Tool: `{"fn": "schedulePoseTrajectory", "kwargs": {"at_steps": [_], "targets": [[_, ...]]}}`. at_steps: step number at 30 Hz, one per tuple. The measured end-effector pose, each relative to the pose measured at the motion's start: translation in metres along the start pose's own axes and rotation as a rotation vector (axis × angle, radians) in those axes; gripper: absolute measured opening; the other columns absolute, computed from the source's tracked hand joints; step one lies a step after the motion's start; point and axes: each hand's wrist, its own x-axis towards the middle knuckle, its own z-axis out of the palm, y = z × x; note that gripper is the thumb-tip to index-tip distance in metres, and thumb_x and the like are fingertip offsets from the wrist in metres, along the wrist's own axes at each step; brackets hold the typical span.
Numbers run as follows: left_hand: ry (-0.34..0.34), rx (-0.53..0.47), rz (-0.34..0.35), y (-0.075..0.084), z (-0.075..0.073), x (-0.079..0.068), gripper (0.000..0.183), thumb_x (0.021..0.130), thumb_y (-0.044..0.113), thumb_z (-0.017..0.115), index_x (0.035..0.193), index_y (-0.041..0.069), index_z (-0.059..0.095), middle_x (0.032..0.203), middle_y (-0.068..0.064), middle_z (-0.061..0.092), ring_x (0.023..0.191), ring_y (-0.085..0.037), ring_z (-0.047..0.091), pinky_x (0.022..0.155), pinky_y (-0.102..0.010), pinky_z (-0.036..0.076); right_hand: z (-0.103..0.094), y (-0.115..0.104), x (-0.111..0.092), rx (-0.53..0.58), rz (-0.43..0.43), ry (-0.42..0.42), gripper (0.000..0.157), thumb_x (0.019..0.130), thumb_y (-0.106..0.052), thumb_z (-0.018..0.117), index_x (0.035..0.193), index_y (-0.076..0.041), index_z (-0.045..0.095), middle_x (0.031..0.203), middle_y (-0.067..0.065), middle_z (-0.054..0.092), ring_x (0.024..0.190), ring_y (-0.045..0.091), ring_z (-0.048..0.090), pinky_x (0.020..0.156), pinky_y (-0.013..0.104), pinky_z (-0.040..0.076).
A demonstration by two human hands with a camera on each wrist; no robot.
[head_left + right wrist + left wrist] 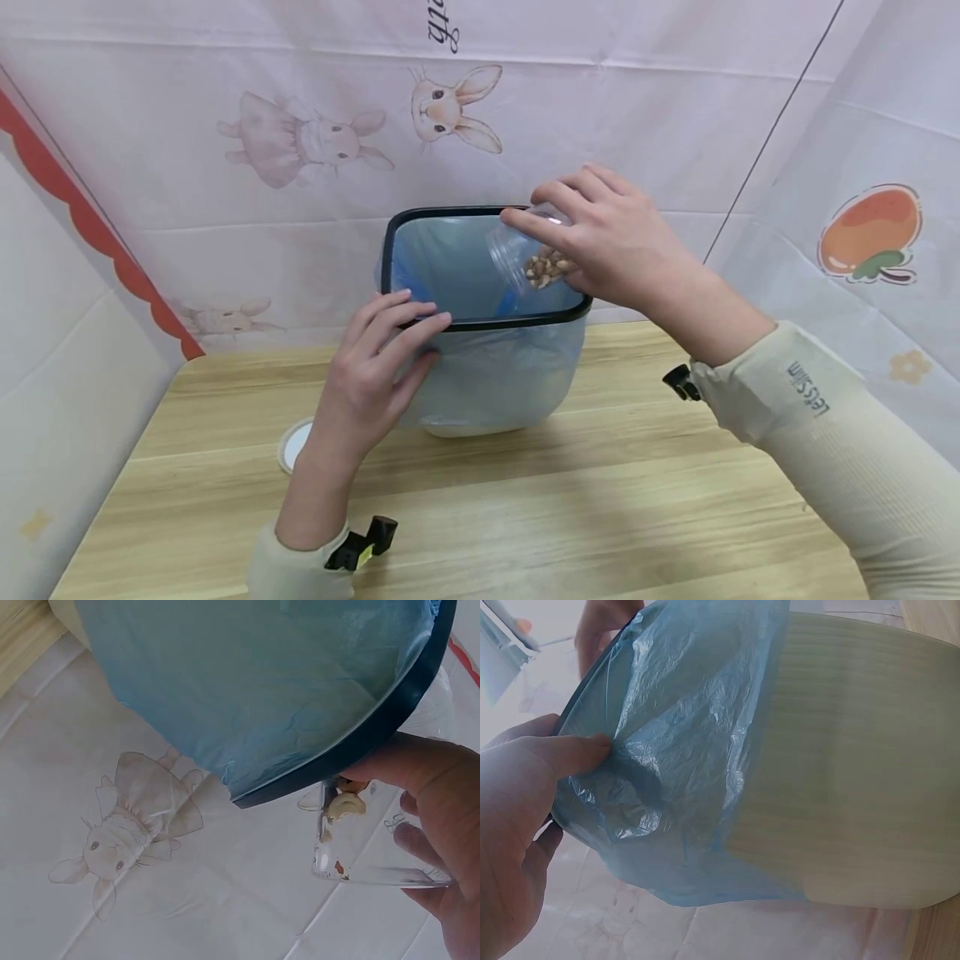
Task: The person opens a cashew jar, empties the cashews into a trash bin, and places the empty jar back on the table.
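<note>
A pale trash bin with a black rim stands upright, lined with a thin blue plastic bag folded over its outside. My left hand grips the near left part of the rim, fingers over the edge and thumb against the bag outside. In my right hand is a clear plastic jar, tilted with its mouth toward the bin's inside at the right. Brown and cream nuts lie in the jar; a few pieces show through its wall in the right wrist view.
A round white lid lies on the wood-grain table, partly behind my left forearm. Fabric walls with printed rabbits surround the table at the back and sides, close behind the bin.
</note>
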Motion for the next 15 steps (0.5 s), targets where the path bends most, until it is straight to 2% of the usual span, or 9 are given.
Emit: {"fn": "schedulePoseTrajectory", "kwargs": {"at_steps": [11, 15], "targets": [[0.006, -0.010, 0.001, -0.0004, 0.0000, 0.0006, 0.051, 0.078, -0.003, 0.081, 0.126, 0.012, 0.069, 0.125, -0.013, 0.065, 0.127, -0.038, 0.053, 0.115, -0.044, 0.037, -0.0015, -0.0008, 0.0029, -0.005, -0.003, 0.024, 0.079, 0.065, -0.008, 0.088, 0.138, -0.021, 0.059, 0.121, 0.012, 0.061, 0.112, 0.035, 0.055, 0.103, 0.051, 0.044], [0.004, -0.009, -0.005, 0.0000, -0.0004, 0.0004, 0.052, 0.078, -0.003, 0.081, 0.126, 0.012, 0.069, 0.125, -0.013, 0.065, 0.127, -0.038, 0.053, 0.115, -0.044, 0.037, -0.0025, -0.0007, 0.0033, -0.019, -0.005, -0.002, 0.085, 0.063, -0.013, 0.091, 0.140, -0.021, 0.057, 0.124, 0.013, 0.059, 0.114, 0.035, 0.054, 0.105, 0.050, 0.042]]}}
